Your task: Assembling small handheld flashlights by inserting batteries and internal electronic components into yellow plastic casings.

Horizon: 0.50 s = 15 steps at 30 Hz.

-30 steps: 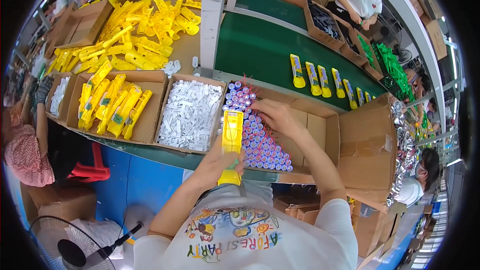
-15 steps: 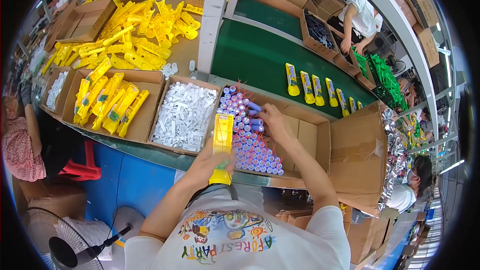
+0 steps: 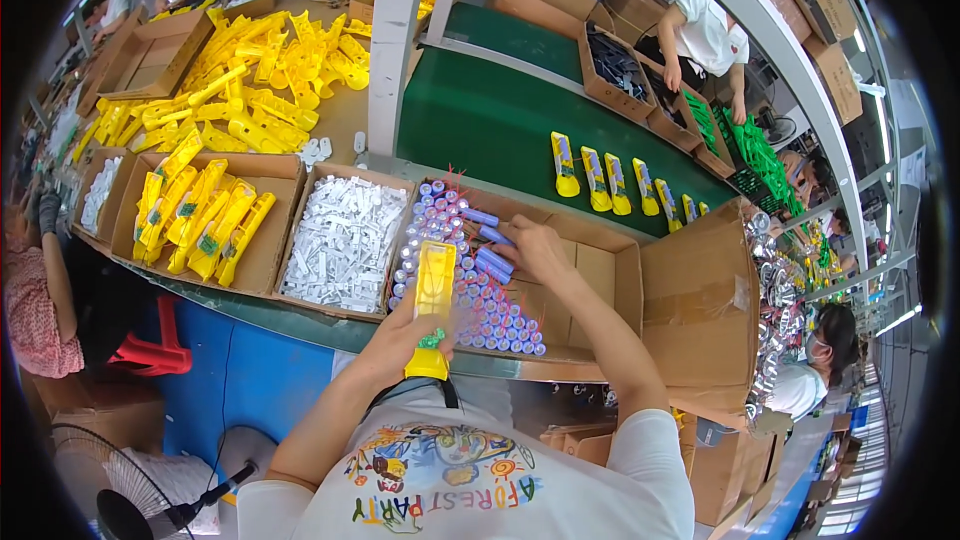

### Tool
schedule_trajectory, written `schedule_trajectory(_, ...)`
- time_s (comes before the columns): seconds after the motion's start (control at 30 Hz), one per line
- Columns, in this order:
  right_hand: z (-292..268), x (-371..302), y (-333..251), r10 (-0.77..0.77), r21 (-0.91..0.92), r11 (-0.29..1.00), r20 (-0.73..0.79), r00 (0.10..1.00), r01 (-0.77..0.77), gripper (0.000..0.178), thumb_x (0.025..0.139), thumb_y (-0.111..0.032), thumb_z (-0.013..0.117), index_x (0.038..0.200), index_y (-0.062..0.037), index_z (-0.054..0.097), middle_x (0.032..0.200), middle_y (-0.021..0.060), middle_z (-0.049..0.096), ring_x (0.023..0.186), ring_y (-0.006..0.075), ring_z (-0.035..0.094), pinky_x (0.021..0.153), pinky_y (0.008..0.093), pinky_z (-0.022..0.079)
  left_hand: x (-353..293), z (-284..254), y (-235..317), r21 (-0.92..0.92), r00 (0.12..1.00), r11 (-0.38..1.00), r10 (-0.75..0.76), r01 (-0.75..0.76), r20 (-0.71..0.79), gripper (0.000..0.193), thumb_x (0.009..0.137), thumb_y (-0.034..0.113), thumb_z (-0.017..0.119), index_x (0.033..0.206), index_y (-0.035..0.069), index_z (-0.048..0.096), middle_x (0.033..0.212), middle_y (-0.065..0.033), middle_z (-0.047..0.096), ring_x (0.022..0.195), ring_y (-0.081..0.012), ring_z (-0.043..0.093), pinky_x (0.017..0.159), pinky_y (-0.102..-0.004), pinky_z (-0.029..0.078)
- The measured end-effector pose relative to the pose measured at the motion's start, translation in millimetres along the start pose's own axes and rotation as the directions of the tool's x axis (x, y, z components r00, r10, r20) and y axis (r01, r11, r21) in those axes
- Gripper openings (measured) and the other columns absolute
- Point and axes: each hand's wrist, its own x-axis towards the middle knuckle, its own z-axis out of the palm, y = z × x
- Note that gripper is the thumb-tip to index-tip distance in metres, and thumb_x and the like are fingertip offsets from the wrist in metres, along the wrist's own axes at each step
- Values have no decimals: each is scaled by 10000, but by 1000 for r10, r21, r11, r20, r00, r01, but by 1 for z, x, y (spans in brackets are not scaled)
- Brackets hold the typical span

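one yellow housing (image 3: 436,275) is gripped between thumb and fingers of the left hand (image 3: 398,342), just below the centre of the frame. the right hand (image 3: 541,252) bends its fingers among purple cylinders (image 3: 493,266), frame centre; whether it pinches one cannot be told. caution: a hasty lift could tangle the red wires (image 3: 455,178); nudging could topple further cylinders. compared with one second earlier, several cylinders now lie on their sides beside the right hand.
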Motion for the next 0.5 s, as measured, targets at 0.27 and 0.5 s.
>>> schedule_trajectory(0.27, -79, 11, -75, -23, 24, 999, -62, 998, 25, 303, 726, -120, 717, 1016, -125, 630, 875, 102, 676, 778, 315, 661, 669, 410, 531, -1, -3, 5, 103, 999, 995, -20, 15, 45, 433, 915, 27, 454, 1320, 143, 355, 936, -90, 542, 721, -178, 549, 667, -353, 498)
schedule_trajectory(0.5, -75, 6, -121, -587, -56, 807, -188, 788, 588, 375, 675, -51, 669, 1049, -50, 634, 1109, 102, 634, 951, 268, 647, 773, 332, 558, 7, -2, 3, 76, 999, 996, 44, -44, 0, 465, 914, 20, 455, 1334, 171, 322, 911, -81, 526, 718, -174, 550, 659, -344, 501)
